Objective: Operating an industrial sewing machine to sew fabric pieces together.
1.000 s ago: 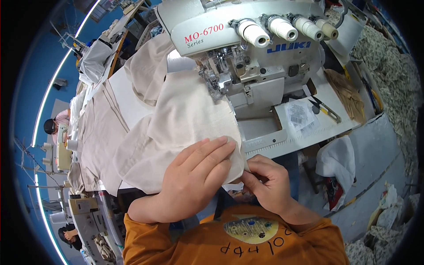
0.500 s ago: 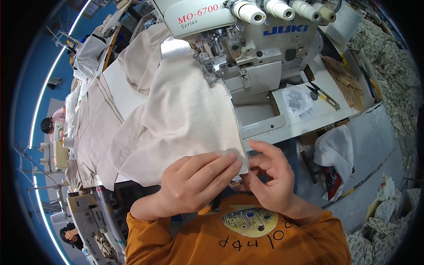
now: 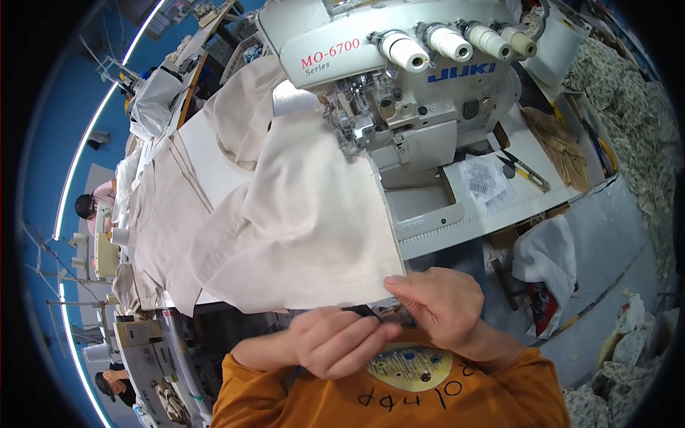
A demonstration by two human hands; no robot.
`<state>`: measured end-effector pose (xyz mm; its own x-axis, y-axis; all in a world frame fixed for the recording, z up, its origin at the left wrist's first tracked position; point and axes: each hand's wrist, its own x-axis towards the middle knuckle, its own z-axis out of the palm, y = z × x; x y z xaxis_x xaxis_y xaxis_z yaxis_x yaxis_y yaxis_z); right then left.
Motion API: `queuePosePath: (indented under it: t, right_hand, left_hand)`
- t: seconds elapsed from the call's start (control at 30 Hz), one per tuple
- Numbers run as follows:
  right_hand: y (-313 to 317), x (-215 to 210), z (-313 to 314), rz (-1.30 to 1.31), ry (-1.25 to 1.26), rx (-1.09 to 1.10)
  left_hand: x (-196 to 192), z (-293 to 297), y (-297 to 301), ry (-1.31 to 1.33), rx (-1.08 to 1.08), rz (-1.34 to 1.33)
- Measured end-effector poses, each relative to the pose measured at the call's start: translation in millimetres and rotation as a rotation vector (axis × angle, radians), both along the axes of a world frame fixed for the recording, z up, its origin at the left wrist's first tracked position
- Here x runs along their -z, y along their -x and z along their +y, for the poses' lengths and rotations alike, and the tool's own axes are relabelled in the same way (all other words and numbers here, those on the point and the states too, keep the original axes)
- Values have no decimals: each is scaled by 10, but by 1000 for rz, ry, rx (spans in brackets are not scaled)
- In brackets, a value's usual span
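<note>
A cream fabric piece (image 3: 321, 221) lies across the table, its right edge running up to the presser foot (image 3: 353, 139) of a white overlock sewing machine (image 3: 457, 93). At its lower right corner my right hand (image 3: 446, 303) pinches the cloth between thumb and fingers. Just below the cloth's near edge is my left hand (image 3: 339, 341), with its fingers curled closed. A small, flat dark piece (image 3: 364, 311) shows at the left fingers; what kind of thing it is cannot be made out.
Thread snips (image 3: 524, 170) and a clear packet with a printed label (image 3: 484, 177) lie right of the machine. More beige cloth (image 3: 164, 214) spreads leftward. Patterned fabric (image 3: 621, 128) is heaped at far right. Two other people (image 3: 85, 205) are at the left.
My left hand has left the fabric corner and moved down toward me, a dark piece now showing at its fingers. My right hand now pinches the corner. The whole view has shifted slightly.
</note>
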<state>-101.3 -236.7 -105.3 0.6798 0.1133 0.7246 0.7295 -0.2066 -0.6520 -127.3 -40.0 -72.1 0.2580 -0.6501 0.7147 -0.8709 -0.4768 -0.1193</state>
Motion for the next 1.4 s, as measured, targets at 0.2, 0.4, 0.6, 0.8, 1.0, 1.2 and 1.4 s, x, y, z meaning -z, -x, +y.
queuePosePath:
  t: [0.2, 0.4, 0.6, 0.8, 1.0, 1.2, 1.4]
  right_hand:
    - [-61, -28, -2, -124, 28, 8]
    - [-56, -25, 16, -179, 19, 74]
    - [-124, -21, 6, -293, 97, 77]
    - [-163, 29, 20, -355, 105, 72]
    - [-156, 50, 35, -338, 108, 59]
    - [-163, 17, -7, -314, 126, 32]
    - [-163, 19, 6, -326, 114, 32]
  left_hand:
    - [351, -49, 251, 72, -379, 167]
    - [324, 23, 142, 10, -581, 329]
    - [289, 122, 71, 23, -485, 471]
    - [507, 352, -57, -170, -503, 405]
    - [407, 404, -254, 818, -218, 1273]
    - [363, 409, -235, 760, -264, 1199]
    - [384, 283, -227, 698, -313, 1107]
